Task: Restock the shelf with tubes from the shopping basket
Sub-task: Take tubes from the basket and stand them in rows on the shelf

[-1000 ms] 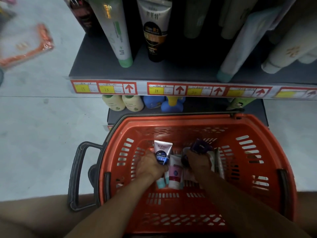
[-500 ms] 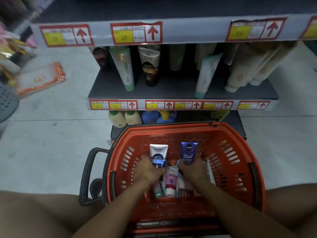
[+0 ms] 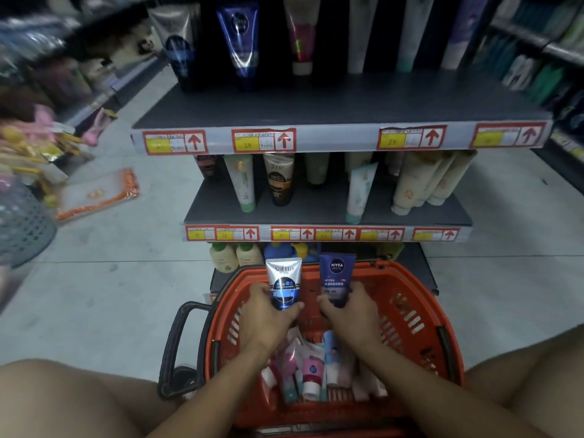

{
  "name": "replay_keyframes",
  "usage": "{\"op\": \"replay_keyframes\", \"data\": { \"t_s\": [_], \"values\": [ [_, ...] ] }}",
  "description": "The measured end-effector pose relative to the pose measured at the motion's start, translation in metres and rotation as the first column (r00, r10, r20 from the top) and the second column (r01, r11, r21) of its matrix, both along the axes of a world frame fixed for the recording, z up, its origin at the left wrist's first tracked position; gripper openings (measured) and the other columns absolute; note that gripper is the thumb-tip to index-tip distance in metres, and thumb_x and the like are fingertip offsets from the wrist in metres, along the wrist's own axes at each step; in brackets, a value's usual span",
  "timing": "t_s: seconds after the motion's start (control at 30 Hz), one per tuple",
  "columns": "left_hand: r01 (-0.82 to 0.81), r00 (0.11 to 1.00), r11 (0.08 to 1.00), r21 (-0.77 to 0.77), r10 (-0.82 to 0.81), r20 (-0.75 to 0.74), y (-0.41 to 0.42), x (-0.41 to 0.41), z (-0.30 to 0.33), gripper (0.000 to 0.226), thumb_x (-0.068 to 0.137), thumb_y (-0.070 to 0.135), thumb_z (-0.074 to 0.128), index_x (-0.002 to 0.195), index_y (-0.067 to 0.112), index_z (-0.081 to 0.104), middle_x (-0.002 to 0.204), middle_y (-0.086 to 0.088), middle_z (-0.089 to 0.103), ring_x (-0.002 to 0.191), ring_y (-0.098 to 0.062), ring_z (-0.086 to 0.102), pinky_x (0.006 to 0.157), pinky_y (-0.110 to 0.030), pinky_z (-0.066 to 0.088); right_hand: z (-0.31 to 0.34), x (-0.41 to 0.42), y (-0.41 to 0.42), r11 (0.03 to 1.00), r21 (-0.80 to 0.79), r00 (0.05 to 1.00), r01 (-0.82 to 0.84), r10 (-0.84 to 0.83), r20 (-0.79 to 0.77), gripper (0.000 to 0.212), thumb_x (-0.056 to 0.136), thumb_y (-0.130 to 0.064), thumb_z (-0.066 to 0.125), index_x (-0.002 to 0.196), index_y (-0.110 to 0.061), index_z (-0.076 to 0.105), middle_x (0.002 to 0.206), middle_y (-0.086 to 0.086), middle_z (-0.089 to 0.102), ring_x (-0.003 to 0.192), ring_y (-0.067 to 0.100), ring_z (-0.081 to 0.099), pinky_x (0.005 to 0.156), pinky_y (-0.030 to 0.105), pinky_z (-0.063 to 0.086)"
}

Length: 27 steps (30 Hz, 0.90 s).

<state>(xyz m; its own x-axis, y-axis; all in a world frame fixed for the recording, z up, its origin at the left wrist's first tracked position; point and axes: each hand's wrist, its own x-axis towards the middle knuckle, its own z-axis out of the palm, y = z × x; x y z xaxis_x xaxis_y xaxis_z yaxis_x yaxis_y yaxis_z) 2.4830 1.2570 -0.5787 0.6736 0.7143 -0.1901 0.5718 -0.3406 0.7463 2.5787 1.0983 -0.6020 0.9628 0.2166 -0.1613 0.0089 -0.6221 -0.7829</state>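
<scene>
Two tubes lifted over the basket

While both hands hover above the orange shopping basket (image 3: 420, 314), the left hand (image 3: 268, 317) grips a silver-blue tube (image 3: 283, 281) and the right hand (image 3: 352, 314) grips a dark blue tube (image 3: 336, 276). More tubes (image 3: 313, 371) lie inside the basket, below the shelf (image 3: 316, 213).

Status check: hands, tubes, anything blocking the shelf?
Left hand grips silver-blue tube; right hand grips dark blue tube. Both above orange basket; more tubes inside. Shelf front bare, nothing in the way.

Glossy plastic tubes (image 3: 311, 371) lie in a slotted orange plastic basket (image 3: 420, 314) below matt dark shelves (image 3: 341, 102).
</scene>
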Motion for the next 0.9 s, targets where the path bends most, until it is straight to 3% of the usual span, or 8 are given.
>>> {"op": "replay_keyframes", "data": {
  "t_s": [0.1,0.23,0.4,0.57,0.7,0.9],
  "values": [
    [-0.020,0.997,1.000,0.021,0.018,0.074,0.004,0.003,0.020,0.065,0.067,0.051,0.094,0.111,0.027,0.052,0.090,0.019,0.064,0.079,0.005,0.063,0.070,-0.028,0.057,0.021,0.007,0.007,0.999,0.037,0.998,-0.004,0.001,0.056,0.043,0.077,-0.047,0.085,0.105,-0.029,0.057,0.091,-0.013,0.069,0.077,0.005,0.064,0.062,0.019,0.046],
    [-0.027,0.985,0.997,0.072,0.014,0.175,0.013,0.009,0.054,0.064,0.069,0.050,0.093,0.113,0.027,0.053,0.095,0.018,0.065,0.082,0.010,0.060,0.069,-0.021,0.054,0.052,0.017,0.018,0.997,0.078,0.991,-0.016,0.005,0.136,0.043,0.077,-0.049,0.083,0.105,-0.030,0.056,0.092,-0.014,0.069,0.084,0.007,0.068,0.072,0.030,0.056],
    [-0.029,0.959,0.993,0.114,-0.004,0.283,0.028,0.016,0.101,0.067,0.068,0.048,0.094,0.114,0.029,0.051,0.093,0.022,0.063,0.082,0.010,0.062,0.068,-0.018,0.054,0.098,0.026,0.037,0.986,0.159,0.972,-0.048,0.009,0.236,0.042,0.075,-0.052,0.083,0.102,-0.029,0.061,0.092,-0.013,0.071,0.085,0.008,0.069,0.075,0.034,0.058],
    [-0.066,0.909,0.989,0.132,0.005,0.417,0.041,0.022,0.147,0.071,0.066,0.051,0.094,0.119,0.033,0.050,0.100,0.023,0.067,0.085,0.008,0.067,0.077,-0.031,0.062,0.145,0.032,0.059,0.967,0.236,0.944,-0.095,0.012,0.331,0.047,0.071,-0.064,0.077,0.100,-0.032,0.058,0.091,-0.015,0.072,0.083,0.005,0.070,0.075,0.040,0.060],
    [-0.095,0.857,0.982,0.161,-0.002,0.515,0.050,0.031,0.189,0.068,0.066,0.051,0.093,0.116,0.035,0.050,0.096,0.024,0.067,0.086,0.016,0.063,0.076,-0.027,0.061,0.187,0.040,0.077,0.943,0.301,0.911,-0.143,0.006,0.413,0.046,0.072,-0.062,0.077,0.104,-0.034,0.058,0.095,-0.017,0.072,0.084,0.001,0.070,0.075,0.039,0.062],
    [-0.093,0.812,0.972,0.214,-0.050,0.582,0.075,0.052,0.243,0.070,0.067,0.049,0.094,0.120,0.032,0.051,0.098,0.022,0.068,0.085,0.011,0.067,0.072,-0.016,0.057,0.249,0.066,0.101,0.928,0.316,0.856,-0.196,0.005,0.517,0.045,0.074,-0.059,0.081,0.104,-0.035,0.057,0.096,-0.015,0.071,0.086,0.001,0.069,0.075,0.038,0.062]
  ]
}}
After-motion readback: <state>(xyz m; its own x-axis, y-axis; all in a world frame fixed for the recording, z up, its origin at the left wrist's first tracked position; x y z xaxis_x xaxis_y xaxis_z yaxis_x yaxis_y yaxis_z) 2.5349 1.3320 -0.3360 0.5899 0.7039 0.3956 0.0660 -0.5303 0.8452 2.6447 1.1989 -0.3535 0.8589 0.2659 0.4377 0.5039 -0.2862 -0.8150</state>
